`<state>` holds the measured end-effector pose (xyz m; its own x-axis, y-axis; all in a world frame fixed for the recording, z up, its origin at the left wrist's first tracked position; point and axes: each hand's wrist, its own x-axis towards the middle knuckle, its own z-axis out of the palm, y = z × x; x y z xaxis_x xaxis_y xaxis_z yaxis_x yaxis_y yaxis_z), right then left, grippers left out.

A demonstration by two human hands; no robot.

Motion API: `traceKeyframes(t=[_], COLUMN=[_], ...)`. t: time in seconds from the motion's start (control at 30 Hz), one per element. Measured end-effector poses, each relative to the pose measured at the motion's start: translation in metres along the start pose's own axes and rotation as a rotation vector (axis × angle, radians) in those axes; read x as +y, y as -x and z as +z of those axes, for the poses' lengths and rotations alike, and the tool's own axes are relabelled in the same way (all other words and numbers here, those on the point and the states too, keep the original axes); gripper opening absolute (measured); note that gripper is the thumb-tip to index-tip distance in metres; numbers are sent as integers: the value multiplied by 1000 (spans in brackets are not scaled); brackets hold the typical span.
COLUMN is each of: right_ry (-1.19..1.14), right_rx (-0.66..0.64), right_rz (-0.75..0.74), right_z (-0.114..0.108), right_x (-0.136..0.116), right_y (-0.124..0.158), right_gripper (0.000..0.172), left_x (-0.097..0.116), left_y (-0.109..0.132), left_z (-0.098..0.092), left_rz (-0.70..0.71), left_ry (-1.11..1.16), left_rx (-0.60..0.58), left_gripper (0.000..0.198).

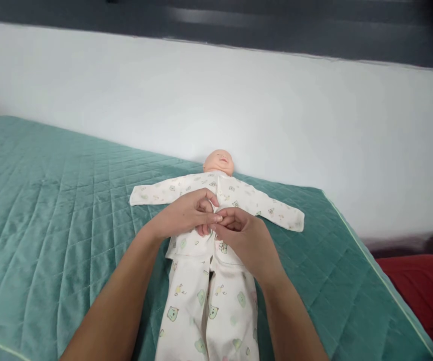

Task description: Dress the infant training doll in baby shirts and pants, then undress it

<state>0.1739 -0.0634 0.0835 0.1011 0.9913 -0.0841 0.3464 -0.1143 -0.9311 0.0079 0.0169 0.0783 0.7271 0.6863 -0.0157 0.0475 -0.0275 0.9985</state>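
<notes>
A baby doll [220, 161] lies on its back, its head toward the wall. It wears a white printed top [191, 245] with sleeves stretched out to both sides, and matching trousers [186, 306]. Over the middle of the chest, my left hand [191, 213] and my right hand [241, 230] meet at the front opening of the top. The fingers of both are bent and pinched together there. Whatever lies between the fingertips is too small and hidden to make out. Above the hands, near the neck, the top's front edges lie together.
A green quilted cover [69, 225] spreads under the doll. Behind it stands a white wall [295, 115] with a dark band along the top. A red cloth item [423, 286] lies beyond the cover's right edge.
</notes>
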Motion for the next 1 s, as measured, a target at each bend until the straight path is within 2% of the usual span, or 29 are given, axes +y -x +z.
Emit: traceKeyframes(t=[0.13,0.23,0.3,0.37,0.5,0.57,0.6,0.67,0.73,0.8,0.9,1.0], right_ry=[-35,-151,-246,-329,-346,-289,-250,-156,-34,117,385,682], right_rx=[-41,-84,-66,22,339,435,450,444,423,422,463,480], right_rz=[-34,-51,-77,-125,-257,-324,-352,-382,-367,-341,-341,-219], right_z=[-5,-10,-11,-10,-8,-9,-10,-13,-17,-22,-33,-54], right_x=[4,9,11,13,19,22,24,31,41,54,76,97], right_y=[-2,-5,-7,-9,-11,-11,-12,-17,-26,-39,-57,-59], right_gripper=[17,21,20,18,12,12,14,22,32,42,54,58], left_x=[1,2,3,3,3,2,-1,-10,-25,-44,-71,-87], left_y=[2,5,7,9,10,9,6,0,-9,-18,-21,-2], left_z=[-2,-5,-8,-12,-15,-16,-18,-23,-30,-37,-47,-56], left_rz=[9,-15,-37,-51,-42,46,111,251,333,335,191,-7], left_ry=[7,10,-4,-3,35,64,77,49,-136,-483,-923,-1154], left_rx=[-16,-60,-74,-79,-69,28,122,401,696,876,831,781], left_gripper=[26,22,22,24,37,42,42,35,30,31,39,48])
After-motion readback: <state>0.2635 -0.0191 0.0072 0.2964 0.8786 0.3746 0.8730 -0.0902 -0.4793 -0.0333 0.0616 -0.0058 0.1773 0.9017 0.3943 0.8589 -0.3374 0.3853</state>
